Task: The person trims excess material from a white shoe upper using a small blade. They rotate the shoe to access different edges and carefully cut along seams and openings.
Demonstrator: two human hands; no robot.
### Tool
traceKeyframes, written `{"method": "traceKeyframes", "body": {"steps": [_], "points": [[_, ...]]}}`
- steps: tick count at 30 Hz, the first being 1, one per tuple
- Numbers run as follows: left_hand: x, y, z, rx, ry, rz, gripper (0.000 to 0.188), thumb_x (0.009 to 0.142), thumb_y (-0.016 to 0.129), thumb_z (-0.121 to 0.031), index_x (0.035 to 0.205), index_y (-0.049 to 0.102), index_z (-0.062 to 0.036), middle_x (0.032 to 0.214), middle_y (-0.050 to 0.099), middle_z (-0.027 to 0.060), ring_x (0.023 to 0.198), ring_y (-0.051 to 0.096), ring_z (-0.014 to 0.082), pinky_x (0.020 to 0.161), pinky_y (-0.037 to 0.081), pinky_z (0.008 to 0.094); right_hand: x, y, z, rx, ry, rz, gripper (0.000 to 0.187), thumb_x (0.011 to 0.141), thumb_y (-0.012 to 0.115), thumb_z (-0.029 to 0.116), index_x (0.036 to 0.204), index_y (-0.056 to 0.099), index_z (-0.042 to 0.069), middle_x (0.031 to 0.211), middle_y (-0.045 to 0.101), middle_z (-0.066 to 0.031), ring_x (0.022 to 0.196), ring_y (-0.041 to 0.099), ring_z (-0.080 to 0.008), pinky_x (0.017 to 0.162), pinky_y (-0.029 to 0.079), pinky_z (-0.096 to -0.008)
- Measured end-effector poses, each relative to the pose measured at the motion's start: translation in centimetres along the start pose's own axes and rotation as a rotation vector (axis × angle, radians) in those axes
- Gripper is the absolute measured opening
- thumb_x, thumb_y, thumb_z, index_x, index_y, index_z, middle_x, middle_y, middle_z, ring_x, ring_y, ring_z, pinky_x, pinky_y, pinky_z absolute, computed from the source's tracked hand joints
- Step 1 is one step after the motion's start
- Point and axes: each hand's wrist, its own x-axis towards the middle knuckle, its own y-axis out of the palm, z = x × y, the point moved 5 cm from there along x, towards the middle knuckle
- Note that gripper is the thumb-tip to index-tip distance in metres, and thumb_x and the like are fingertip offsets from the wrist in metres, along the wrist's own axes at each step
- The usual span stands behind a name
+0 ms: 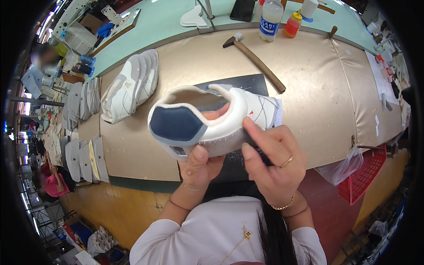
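Note:
My left hand [198,164] grips a white shoe upper [229,99] with a beige lining and a navy heel panel, held up over the bench. Its thumb presses the lower edge near the heel, and fingertips show inside the opening. My right hand [278,161] is curled at the shoe's near side, the index fingertip touching the white panel close to a small red mark. Something dark shows between its index finger and thumb; I cannot make out what it is. A black mat [251,84] lies beneath the shoe.
A wooden-handled hammer [260,66] lies beyond the shoe. Stacked shoe uppers [132,84] and grey pieces [86,161] are at left. A bottle [270,22], a red glue bottle [293,25] and a phone [243,9] stand or lie at the back. A red basket [362,174] hangs at right.

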Motion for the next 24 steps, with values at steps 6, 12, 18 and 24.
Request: {"method": "traceKeyframes", "body": {"steps": [6, 12, 18, 24], "points": [[0.2, 0.4, 0.2, -0.041, -0.057, -0.082, 0.083, 0.083, 0.071, -0.05, 0.14, 0.039, 0.0013, 0.144, 0.044, 0.0213, 0.129, 0.051, 0.0272, 0.107, 0.045, 0.041, -0.1, -0.6, -0.2, 0.057, 0.142, -0.006, 0.045, 0.077, 0.073, -0.005, 0.121, 0.068, 0.004, 0.08, 0.056, -0.0041, 0.064, 0.053, -0.0113, 0.056, 0.046, -0.0251], [0.3, 0.2, 0.1, -0.049, -0.072, -0.071, 0.085, 0.084, 0.071, -0.05, 0.141, 0.036, 0.0019, 0.145, 0.043, 0.0217, 0.131, 0.049, 0.028, 0.108, 0.044, 0.0426, 0.0, -0.9, 0.6, -0.055, 0.071, 0.052, 0.045, 0.076, 0.074, -0.004, 0.12, 0.069, 0.005, 0.081, 0.055, -0.0026, 0.064, 0.051, -0.0093, 0.056, 0.043, -0.0236], [0.3, 0.1, 0.0, -0.06, -0.043, -0.058, 0.08, 0.085, 0.07, -0.046, 0.141, 0.037, 0.002, 0.145, 0.043, 0.0233, 0.131, 0.048, 0.0293, 0.108, 0.043, 0.0435, 0.1, -1.0, 0.8, -0.077, 0.068, 0.057, 0.045, 0.075, 0.074, -0.004, 0.119, 0.07, 0.005, 0.08, 0.055, -0.0021, 0.065, 0.05, -0.0095, 0.058, 0.042, -0.0227], [0.4, -0.1, -0.2, -0.068, -0.04, -0.041, 0.075, 0.084, 0.072, -0.042, 0.136, 0.042, 0.0028, 0.143, 0.046, 0.0249, 0.13, 0.049, 0.03, 0.108, 0.043, 0.044, 0.3, -1.0, 0.8, -0.097, 0.037, 0.077, 0.048, 0.074, 0.075, -0.005, 0.122, 0.068, 0.004, 0.079, 0.054, -0.0049, 0.063, 0.053, -0.0147, 0.056, 0.046, -0.0265]]}}
